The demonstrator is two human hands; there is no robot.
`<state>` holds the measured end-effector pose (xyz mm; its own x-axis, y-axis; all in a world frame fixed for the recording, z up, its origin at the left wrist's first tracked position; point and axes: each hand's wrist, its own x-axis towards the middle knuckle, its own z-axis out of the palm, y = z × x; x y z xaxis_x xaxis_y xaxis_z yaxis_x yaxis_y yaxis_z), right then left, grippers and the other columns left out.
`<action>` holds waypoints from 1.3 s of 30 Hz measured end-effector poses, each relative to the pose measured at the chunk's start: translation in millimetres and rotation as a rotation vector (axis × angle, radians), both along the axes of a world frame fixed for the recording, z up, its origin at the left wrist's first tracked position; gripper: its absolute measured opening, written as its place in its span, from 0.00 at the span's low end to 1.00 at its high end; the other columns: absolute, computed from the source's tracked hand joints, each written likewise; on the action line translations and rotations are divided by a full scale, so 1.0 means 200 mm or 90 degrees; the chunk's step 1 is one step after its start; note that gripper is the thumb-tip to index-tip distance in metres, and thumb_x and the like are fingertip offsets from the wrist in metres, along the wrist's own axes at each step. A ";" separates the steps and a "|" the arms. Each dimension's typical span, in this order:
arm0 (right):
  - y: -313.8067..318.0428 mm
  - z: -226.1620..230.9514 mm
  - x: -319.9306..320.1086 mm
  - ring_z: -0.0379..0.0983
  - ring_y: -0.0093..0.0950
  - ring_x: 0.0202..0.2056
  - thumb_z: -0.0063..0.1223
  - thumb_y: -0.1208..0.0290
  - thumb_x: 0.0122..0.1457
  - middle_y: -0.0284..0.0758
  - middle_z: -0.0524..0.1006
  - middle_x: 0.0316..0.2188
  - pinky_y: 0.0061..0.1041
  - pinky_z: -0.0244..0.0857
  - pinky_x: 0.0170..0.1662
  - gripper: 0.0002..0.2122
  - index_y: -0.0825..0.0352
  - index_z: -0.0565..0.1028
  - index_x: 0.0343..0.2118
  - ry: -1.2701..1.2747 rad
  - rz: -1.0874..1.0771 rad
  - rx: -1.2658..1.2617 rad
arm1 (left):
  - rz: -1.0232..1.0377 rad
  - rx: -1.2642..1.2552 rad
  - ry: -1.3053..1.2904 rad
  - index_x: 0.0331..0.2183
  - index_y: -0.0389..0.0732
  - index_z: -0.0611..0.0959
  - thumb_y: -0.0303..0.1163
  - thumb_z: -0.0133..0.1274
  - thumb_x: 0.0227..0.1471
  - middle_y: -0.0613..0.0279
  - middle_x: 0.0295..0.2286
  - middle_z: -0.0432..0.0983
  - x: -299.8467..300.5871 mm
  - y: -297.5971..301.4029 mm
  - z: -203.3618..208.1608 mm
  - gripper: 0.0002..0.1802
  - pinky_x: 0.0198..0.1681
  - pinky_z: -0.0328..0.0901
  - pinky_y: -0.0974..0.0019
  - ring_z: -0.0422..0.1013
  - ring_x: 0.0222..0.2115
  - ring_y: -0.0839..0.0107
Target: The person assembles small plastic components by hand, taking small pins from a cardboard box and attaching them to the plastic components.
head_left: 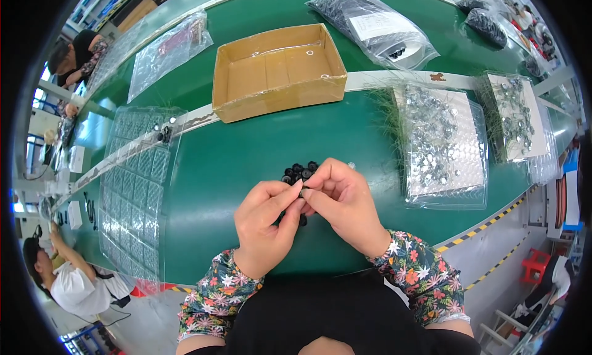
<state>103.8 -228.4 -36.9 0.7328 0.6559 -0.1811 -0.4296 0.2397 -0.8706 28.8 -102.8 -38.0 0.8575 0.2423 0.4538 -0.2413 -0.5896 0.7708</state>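
My left hand (266, 224) and my right hand (345, 206) meet over the green table, fingertips together. Thumb and index finger of each are closed in a pinch on a small black part (301, 193), mostly hidden by the fingers. Just beyond the fingertips lies a pile of small round black caps (298, 171), and a few more show beneath the hands. A tiny clear round piece (351, 165) rests by my right knuckles.
An open cardboard box (279, 103) stands ahead. Left is a clear compartment tray (132, 188); right, a white board (435, 139) of shiny discs with thin green strands, and a similar board (517, 118). A bag of black parts (373, 28) lies farther back. Co-workers sit left.
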 end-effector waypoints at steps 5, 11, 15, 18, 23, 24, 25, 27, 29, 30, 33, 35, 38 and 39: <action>0.01 0.00 -0.01 0.72 0.16 0.25 0.47 0.82 0.53 0.32 0.73 0.24 0.15 0.68 0.29 0.04 0.69 0.65 0.26 0.005 -0.010 -0.009 | 0.018 0.044 -0.007 0.35 0.36 0.80 0.15 0.54 0.39 0.58 0.26 0.72 -0.01 -0.01 0.01 0.16 0.26 0.64 0.72 0.69 0.24 0.70; 0.01 -0.01 -0.01 0.71 0.16 0.25 0.46 0.82 0.53 0.32 0.73 0.24 0.15 0.68 0.29 0.03 0.70 0.65 0.26 -0.025 -0.010 -0.020 | 0.012 0.068 -0.025 0.35 0.35 0.80 0.14 0.54 0.38 0.58 0.25 0.72 0.00 0.00 0.00 0.17 0.26 0.64 0.73 0.70 0.24 0.70; 0.01 0.01 0.01 0.72 0.17 0.27 0.47 0.81 0.53 0.33 0.74 0.25 0.16 0.68 0.31 0.03 0.70 0.65 0.27 -0.034 0.009 -0.032 | -0.004 0.006 0.031 0.35 0.34 0.80 0.13 0.52 0.40 0.58 0.27 0.72 0.01 0.03 0.01 0.15 0.26 0.65 0.74 0.70 0.26 0.73; 0.00 0.03 0.02 0.73 0.18 0.29 0.48 0.80 0.53 0.34 0.74 0.26 0.16 0.69 0.32 0.03 0.71 0.66 0.29 -0.017 0.035 -0.017 | -0.008 -0.154 0.092 0.35 0.31 0.78 0.14 0.52 0.42 0.59 0.29 0.72 0.00 0.05 0.01 0.13 0.29 0.68 0.74 0.72 0.26 0.73; 0.00 0.01 0.02 0.74 0.20 0.29 0.49 0.80 0.53 0.35 0.75 0.27 0.18 0.69 0.33 0.05 0.71 0.67 0.32 -0.048 0.057 -0.049 | -0.074 -0.452 0.135 0.34 0.29 0.77 0.14 0.49 0.45 0.59 0.33 0.70 0.01 0.05 0.04 0.10 0.35 0.70 0.72 0.72 0.29 0.73; 0.00 0.01 0.01 0.74 0.20 0.29 0.49 0.80 0.53 0.35 0.75 0.27 0.18 0.69 0.33 0.05 0.71 0.67 0.32 -0.076 0.044 -0.062 | -0.073 -0.450 0.134 0.34 0.29 0.77 0.14 0.49 0.45 0.59 0.33 0.70 0.01 0.05 0.04 0.10 0.35 0.70 0.72 0.72 0.29 0.73; 0.00 0.01 0.01 0.74 0.20 0.29 0.49 0.80 0.52 0.35 0.76 0.27 0.18 0.69 0.33 0.04 0.71 0.67 0.31 -0.104 0.030 -0.075 | -0.068 -0.450 0.128 0.33 0.29 0.77 0.14 0.49 0.45 0.60 0.32 0.70 0.01 0.04 0.04 0.10 0.34 0.69 0.73 0.72 0.29 0.74; 0.01 0.01 0.00 0.74 0.20 0.29 0.50 0.80 0.52 0.35 0.76 0.26 0.19 0.69 0.32 0.04 0.71 0.68 0.30 -0.171 0.007 -0.102 | -0.061 -0.453 0.124 0.33 0.30 0.77 0.14 0.49 0.44 0.60 0.32 0.70 0.02 0.04 0.03 0.09 0.33 0.69 0.74 0.71 0.28 0.75; 0.02 0.02 -0.01 0.75 0.21 0.28 0.50 0.80 0.51 0.36 0.76 0.26 0.19 0.69 0.32 0.04 0.71 0.68 0.29 -0.238 -0.015 -0.129 | -0.025 -0.413 0.126 0.31 0.30 0.78 0.13 0.50 0.43 0.61 0.31 0.70 0.02 0.05 0.01 0.09 0.31 0.67 0.77 0.69 0.27 0.78; 0.03 0.02 -0.02 0.75 0.23 0.27 0.51 0.81 0.50 0.37 0.76 0.25 0.20 0.70 0.31 0.05 0.71 0.68 0.29 -0.309 -0.029 -0.147 | -0.024 -0.414 0.127 0.31 0.30 0.78 0.13 0.50 0.43 0.61 0.31 0.70 0.02 0.05 0.01 0.09 0.31 0.67 0.77 0.69 0.27 0.78; 0.03 0.02 -0.03 0.76 0.28 0.26 0.51 0.82 0.48 0.39 0.75 0.23 0.22 0.70 0.29 0.05 0.71 0.68 0.28 -0.419 -0.055 -0.175 | -0.010 -0.417 0.131 0.30 0.31 0.79 0.13 0.50 0.42 0.62 0.30 0.70 0.02 0.05 0.00 0.09 0.29 0.65 0.79 0.68 0.25 0.80; 0.02 0.02 -0.03 0.76 0.30 0.25 0.51 0.82 0.47 0.40 0.75 0.22 0.23 0.70 0.28 0.05 0.71 0.68 0.27 -0.458 -0.067 -0.184 | -0.025 -0.435 0.143 0.30 0.32 0.79 0.13 0.50 0.41 0.61 0.30 0.70 0.01 0.05 0.01 0.09 0.28 0.65 0.79 0.68 0.26 0.80; 0.02 0.02 -0.04 0.75 0.34 0.24 0.52 0.82 0.47 0.41 0.74 0.21 0.24 0.70 0.27 0.05 0.70 0.67 0.26 -0.497 -0.076 -0.195 | -0.036 -0.444 0.145 0.30 0.32 0.79 0.13 0.50 0.41 0.61 0.31 0.71 0.00 0.04 0.01 0.10 0.28 0.66 0.78 0.69 0.26 0.80; 0.01 0.02 -0.04 0.75 0.34 0.23 0.52 0.83 0.47 0.41 0.74 0.21 0.25 0.69 0.26 0.05 0.70 0.67 0.26 -0.504 -0.080 -0.193 | -0.034 -0.445 0.146 0.30 0.32 0.79 0.13 0.50 0.41 0.61 0.31 0.71 0.00 0.04 0.01 0.10 0.28 0.66 0.78 0.69 0.26 0.80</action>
